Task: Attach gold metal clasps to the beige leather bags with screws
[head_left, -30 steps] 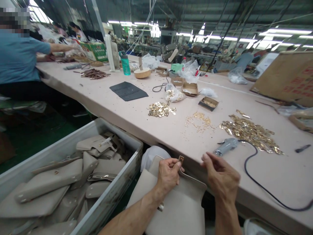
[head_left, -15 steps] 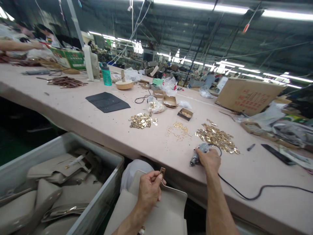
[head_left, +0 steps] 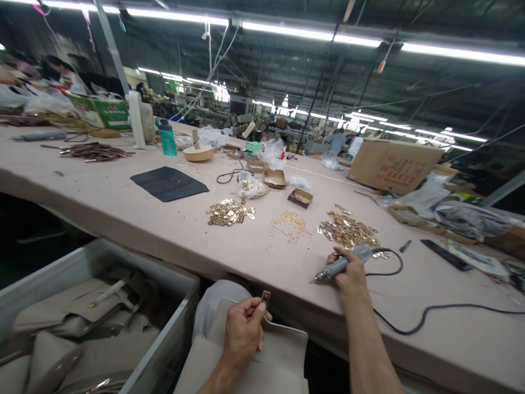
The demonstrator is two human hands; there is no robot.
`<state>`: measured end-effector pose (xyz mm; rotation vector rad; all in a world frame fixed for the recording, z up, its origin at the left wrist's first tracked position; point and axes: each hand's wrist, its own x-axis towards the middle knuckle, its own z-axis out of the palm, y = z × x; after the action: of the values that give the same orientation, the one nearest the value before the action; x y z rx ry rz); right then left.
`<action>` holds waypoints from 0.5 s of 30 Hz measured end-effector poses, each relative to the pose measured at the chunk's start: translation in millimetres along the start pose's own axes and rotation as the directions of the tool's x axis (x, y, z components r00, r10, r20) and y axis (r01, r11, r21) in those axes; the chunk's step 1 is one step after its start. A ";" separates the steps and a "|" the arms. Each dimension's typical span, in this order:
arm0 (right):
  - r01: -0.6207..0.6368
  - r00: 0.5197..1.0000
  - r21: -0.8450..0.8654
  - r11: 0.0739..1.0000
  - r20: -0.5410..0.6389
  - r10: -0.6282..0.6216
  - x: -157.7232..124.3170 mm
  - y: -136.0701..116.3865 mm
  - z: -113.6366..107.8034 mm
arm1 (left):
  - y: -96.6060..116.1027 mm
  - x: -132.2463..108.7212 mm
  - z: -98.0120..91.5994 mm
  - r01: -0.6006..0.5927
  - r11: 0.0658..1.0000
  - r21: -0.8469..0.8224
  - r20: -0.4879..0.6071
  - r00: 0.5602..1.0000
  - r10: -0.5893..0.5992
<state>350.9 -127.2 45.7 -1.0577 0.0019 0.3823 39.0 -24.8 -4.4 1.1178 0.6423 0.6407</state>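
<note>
My left hand (head_left: 244,331) is closed, thumb and fingers pinching a small rectangular gold metal plate (head_left: 266,297) at the edge of a beige leather bag piece (head_left: 283,342), which lies over my lap. Whether the plate is fixed to the leather I cannot tell. Over the table's front edge, my right hand (head_left: 348,271) is wrapped round a grey electric screwdriver (head_left: 342,265), its tip pointing left and slightly down. Behind it lies a heap of gold metal plates (head_left: 348,229). Tiny gold screws (head_left: 289,225) are scattered to the left, beside another heap of gold plates (head_left: 229,212).
A grey bin (head_left: 164,328) of beige bag pieces (head_left: 61,306) stands at left. On the table are a black sheet (head_left: 169,183), a teal bottle (head_left: 166,137), a small open box (head_left: 300,197) and a cardboard carton (head_left: 394,164). The screwdriver's black cord (head_left: 435,312) trails right.
My right hand has lifted the screwdriver off the table and turned it so its tip points left. My left hand keeps its pinch on the plate. The camera view has shifted.
</note>
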 end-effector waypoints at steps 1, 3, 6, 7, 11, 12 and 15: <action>-0.030 0.999 0.042 0.999 0.022 0.029 2.9 -2.0 3.4 | -1.3 0.3 -0.5 -0.005 1.000 0.006 0.001 1.000 0.005; -0.073 0.997 0.117 0.990 0.047 0.068 10.9 -8.6 11.2 | -4.7 0.9 -1.7 -0.016 1.000 0.021 0.003 1.000 0.016; -0.081 0.995 0.217 0.973 0.070 0.068 28.2 -21.4 26.8 | -9.4 1.6 -2.9 -0.031 0.999 0.032 0.010 0.999 0.031; -0.076 0.996 0.244 0.967 0.071 0.060 34.8 -24.4 33.0 | -10.4 1.8 -2.9 -0.033 0.999 0.033 0.009 0.999 0.033; -0.074 0.996 0.289 0.954 0.060 0.059 56.6 -19.2 59.0 | -10.4 2.1 -0.6 -0.028 0.999 0.030 0.005 1.000 0.027; -0.080 0.996 0.287 0.954 0.057 0.067 59.9 -14.0 64.1 | -9.5 1.9 0.1 -0.024 0.999 0.029 0.004 1.000 0.024; -0.086 0.996 0.272 0.959 0.043 0.077 66.0 3.2 72.2 | -6.5 0.6 0.4 -0.014 0.999 0.032 -0.001 1.000 0.014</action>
<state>398.5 -44.4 66.8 -0.7795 0.0685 0.4597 40.6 -26.6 -10.5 1.1526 0.6482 0.6451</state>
